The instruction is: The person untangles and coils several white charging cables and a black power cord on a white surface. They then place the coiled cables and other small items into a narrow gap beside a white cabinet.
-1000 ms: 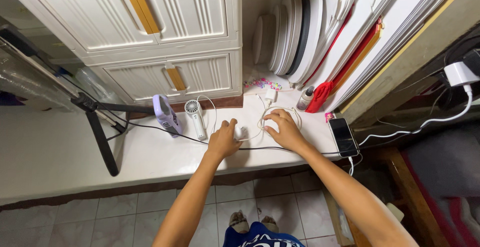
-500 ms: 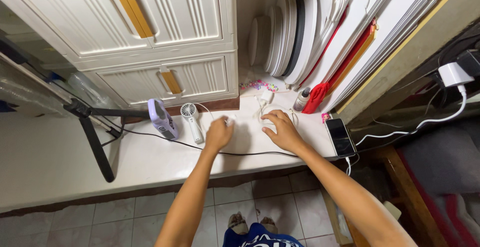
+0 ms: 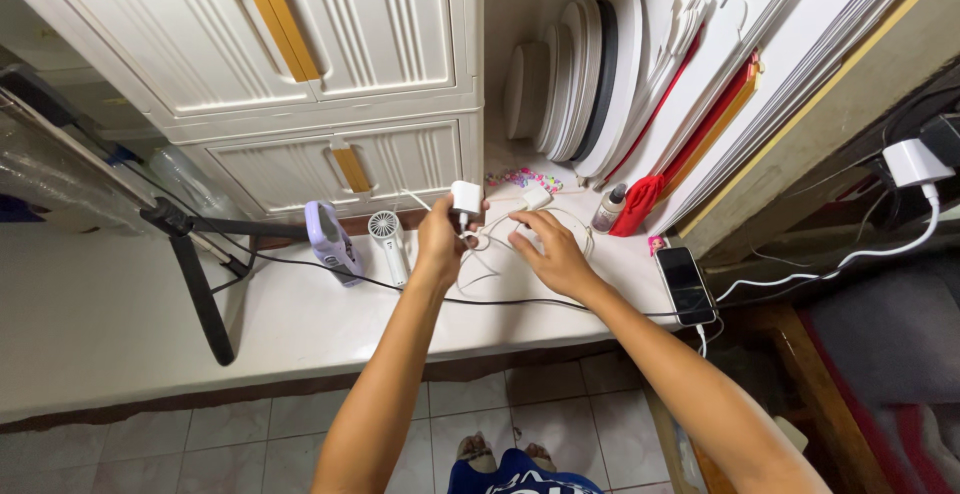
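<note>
Left hand (image 3: 440, 242): closed on a white charger plug (image 3: 466, 197), lifted off the white counter (image 3: 120, 304).
Cable (image 3: 500, 239): white, loosely coiled — between both hands.
Right hand (image 3: 553, 252): fingers spread — pressing the coil down.

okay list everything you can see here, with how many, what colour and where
square plastic charger plug: one, white, raised in the left hand
coiled thin cable: one, white, on the shelf under the right hand
small handheld fan: one, white, lying left of the hands
upright gadget: one, lilac, left of the fan
smartphone: one, black, shelf's right end
tripod: one, black, far left
drawer cabinet: one, cream, behind
round boards: several, white, leaning behind
left hand: gripping the plug
right hand: on the cable
</note>
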